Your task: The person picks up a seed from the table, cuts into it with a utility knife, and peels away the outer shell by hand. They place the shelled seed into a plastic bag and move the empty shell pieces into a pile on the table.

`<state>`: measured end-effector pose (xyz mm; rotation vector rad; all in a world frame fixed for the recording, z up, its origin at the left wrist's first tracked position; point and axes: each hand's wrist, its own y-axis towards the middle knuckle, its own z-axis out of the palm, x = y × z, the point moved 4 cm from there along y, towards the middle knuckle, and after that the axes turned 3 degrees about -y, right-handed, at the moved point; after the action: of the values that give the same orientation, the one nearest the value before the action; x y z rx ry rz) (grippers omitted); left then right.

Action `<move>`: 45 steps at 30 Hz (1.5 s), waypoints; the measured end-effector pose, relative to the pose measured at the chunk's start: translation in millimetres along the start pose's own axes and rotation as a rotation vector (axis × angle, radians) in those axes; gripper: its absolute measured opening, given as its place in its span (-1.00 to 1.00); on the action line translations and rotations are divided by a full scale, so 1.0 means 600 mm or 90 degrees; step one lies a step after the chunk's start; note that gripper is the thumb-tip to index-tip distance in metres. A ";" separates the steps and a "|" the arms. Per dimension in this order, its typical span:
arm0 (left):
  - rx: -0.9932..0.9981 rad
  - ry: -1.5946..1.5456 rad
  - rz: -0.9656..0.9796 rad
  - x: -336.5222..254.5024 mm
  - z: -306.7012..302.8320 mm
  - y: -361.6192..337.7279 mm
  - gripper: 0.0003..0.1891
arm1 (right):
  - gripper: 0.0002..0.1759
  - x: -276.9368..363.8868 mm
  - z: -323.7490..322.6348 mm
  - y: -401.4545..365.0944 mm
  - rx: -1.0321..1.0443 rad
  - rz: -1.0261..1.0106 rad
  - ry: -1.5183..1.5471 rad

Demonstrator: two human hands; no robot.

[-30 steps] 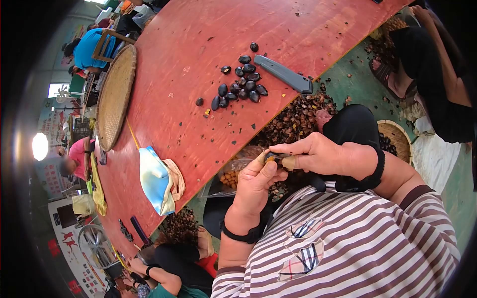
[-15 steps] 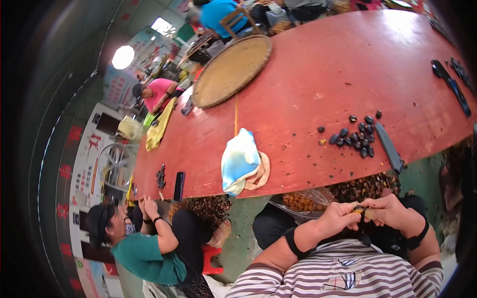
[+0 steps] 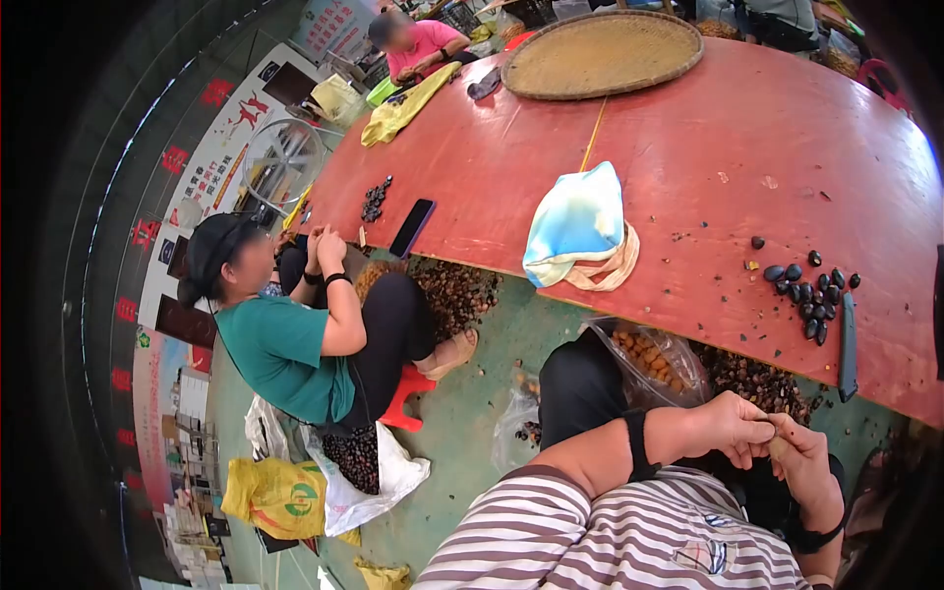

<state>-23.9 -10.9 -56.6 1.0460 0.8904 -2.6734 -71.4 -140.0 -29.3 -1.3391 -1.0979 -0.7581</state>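
Observation:
My left hand and my right hand meet in front of my striped shirt, below the table edge. Fingers of both are pinched closed, tips touching. Whatever lies between them is covered by the fingers. Just left of my hands, a clear plastic bag holds peeled orange-brown nuts. On the red table, above my right hand, several glossy black nuts lie in a loose cluster. Beside them rests a grey-blue flat-handled tool, its end at the table edge.
A blue-and-white cloth bag sits on the red table, with a round woven tray farther back. To the left, a person in green sits near a phone. Shells cover the floor under the table.
My view has swung left, so the table contents appear farther right. The dark-and-yellow nut visible between my fingers earlier is now hidden. My hands have stayed together.

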 end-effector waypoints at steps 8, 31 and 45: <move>0.085 0.155 -0.069 0.004 0.009 -0.014 -0.85 | -0.77 0.009 0.001 -0.014 0.141 0.160 0.097; -0.029 0.092 -0.063 -0.009 -0.012 0.004 -0.73 | -0.75 -0.016 -0.007 0.000 0.046 0.092 0.053; 0.038 0.381 -0.185 -0.017 0.005 -0.002 -0.84 | -0.66 -0.030 0.005 -0.002 0.202 0.156 0.006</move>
<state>-18.5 -12.7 -47.8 1.9223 1.1320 -2.6468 -79.2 -139.8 -45.8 -1.1686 -0.9776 -0.3904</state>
